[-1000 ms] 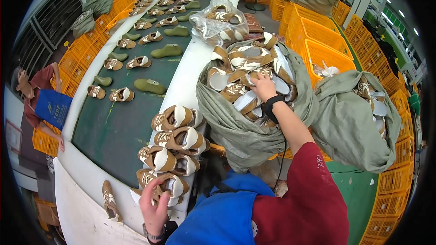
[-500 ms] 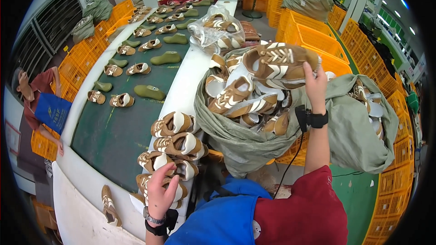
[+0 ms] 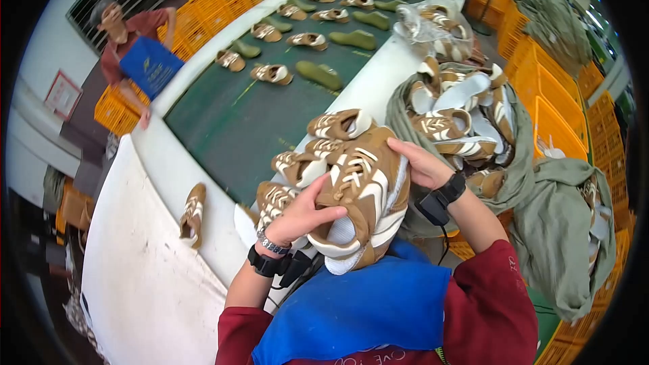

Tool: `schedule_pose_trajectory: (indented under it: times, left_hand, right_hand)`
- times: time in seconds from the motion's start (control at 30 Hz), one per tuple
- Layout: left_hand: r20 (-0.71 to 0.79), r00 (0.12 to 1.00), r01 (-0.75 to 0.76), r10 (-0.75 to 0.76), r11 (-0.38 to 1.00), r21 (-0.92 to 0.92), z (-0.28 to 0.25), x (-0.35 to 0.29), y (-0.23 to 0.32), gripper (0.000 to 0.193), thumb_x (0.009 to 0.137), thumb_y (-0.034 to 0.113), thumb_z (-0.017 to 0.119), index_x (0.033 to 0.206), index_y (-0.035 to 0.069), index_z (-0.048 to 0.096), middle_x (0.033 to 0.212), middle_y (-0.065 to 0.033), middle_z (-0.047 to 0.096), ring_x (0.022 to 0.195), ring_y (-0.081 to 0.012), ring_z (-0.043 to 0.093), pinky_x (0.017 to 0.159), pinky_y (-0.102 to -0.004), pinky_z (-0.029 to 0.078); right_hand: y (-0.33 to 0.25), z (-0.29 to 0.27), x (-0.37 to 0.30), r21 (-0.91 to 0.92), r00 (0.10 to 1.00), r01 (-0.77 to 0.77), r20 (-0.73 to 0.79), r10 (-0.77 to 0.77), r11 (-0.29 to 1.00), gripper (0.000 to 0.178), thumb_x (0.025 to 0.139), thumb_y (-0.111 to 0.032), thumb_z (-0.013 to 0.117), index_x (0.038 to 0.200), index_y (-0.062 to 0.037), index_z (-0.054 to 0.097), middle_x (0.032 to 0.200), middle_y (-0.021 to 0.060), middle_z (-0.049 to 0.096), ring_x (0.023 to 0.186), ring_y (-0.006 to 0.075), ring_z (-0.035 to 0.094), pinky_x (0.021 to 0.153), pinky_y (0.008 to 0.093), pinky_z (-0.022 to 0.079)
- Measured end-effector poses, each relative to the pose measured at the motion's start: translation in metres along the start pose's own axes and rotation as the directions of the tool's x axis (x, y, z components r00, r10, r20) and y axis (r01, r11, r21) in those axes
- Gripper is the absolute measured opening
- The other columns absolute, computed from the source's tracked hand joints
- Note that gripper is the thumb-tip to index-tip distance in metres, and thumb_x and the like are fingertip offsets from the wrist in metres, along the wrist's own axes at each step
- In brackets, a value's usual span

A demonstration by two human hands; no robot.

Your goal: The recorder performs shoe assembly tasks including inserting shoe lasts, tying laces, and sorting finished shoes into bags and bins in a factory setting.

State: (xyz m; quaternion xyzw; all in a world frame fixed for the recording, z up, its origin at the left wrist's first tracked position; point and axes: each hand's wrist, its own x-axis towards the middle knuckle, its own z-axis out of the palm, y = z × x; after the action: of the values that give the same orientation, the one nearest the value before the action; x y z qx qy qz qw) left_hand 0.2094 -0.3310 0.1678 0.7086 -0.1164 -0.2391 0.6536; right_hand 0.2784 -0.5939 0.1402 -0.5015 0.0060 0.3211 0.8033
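Close in front of my body I hold brown sneaker uppers [image 3: 365,179] with white stripes and white laces, at least two of them pressed together. My right hand [image 3: 426,165] is closed on the toe end, thumb on top. At the collar end my left hand [image 3: 301,216] grips the side, its thumb lying across the opening and its other fingers partly hidden. Beyond them, several similar uppers [image 3: 341,124] lie in a row on the white ledge [image 3: 358,91]. To the right, a grey-green sack [image 3: 524,182] bulges with more uppers.
Brown shoes [image 3: 307,40] and olive shoe lasts [image 3: 355,39] sit on the green conveyor belt [image 3: 209,128]. A single shoe [image 3: 194,213] lies on the white border. Across the belt stands a person in a blue apron [image 3: 149,64]. Yellow crates [image 3: 561,128] line the right.
My right hand has brought the uppers from above the sack to in front of my body. My left hand, earlier free above the ledge, now grips them too. The view has swung left.
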Motion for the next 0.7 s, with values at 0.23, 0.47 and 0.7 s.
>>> schedule_pose_trajectory:
  times: [0.23,0.47,0.7]
  left_hand:
    - [-0.368,0.927,-0.214,-0.076,0.698,-0.684,-0.025,-0.072,-0.067,0.047,0.088,0.013,0.055,0.129,0.001,0.036,0.121,-0.0091,0.051,0.107,-0.0152,0.052,0.090,-0.0289,0.044]
    - [-0.777,0.628,-0.446,-0.051,0.794,-0.413,-0.048,-0.130,-0.086,0.034,0.089,0.010,0.050,0.121,0.002,0.044,0.114,-0.0081,0.054,0.102,-0.0157,0.053,0.089,-0.0297,0.043]
    - [-0.836,0.534,-0.224,-0.123,0.933,-0.280,-0.064,-0.143,-0.137,0.032,0.089,0.013,0.050,0.117,0.000,0.045,0.109,-0.0079,0.055,0.100,-0.0144,0.052,0.088,-0.0271,0.041]
  right_hand:
    - [0.092,0.043,0.016,-0.090,0.771,-0.358,0.532,0.349,0.929,0.052,0.088,-0.015,0.056,0.133,-0.0129,0.032,0.129,0.0034,0.044,0.113,0.0162,0.047,0.091,0.0351,0.043]
    - [0.082,0.081,0.031,-0.037,0.896,-0.273,0.353,0.268,0.961,0.057,0.082,-0.009,0.062,0.132,-0.0059,0.033,0.120,0.0057,0.051,0.108,0.0164,0.052,0.089,0.0333,0.046]
    - [0.035,0.127,0.062,-0.830,0.891,0.361,0.172,-0.421,0.424,0.056,0.075,-0.009,0.068,0.125,-0.0069,0.043,0.087,0.0094,0.065,0.073,0.0142,0.063,0.065,0.0270,0.050]
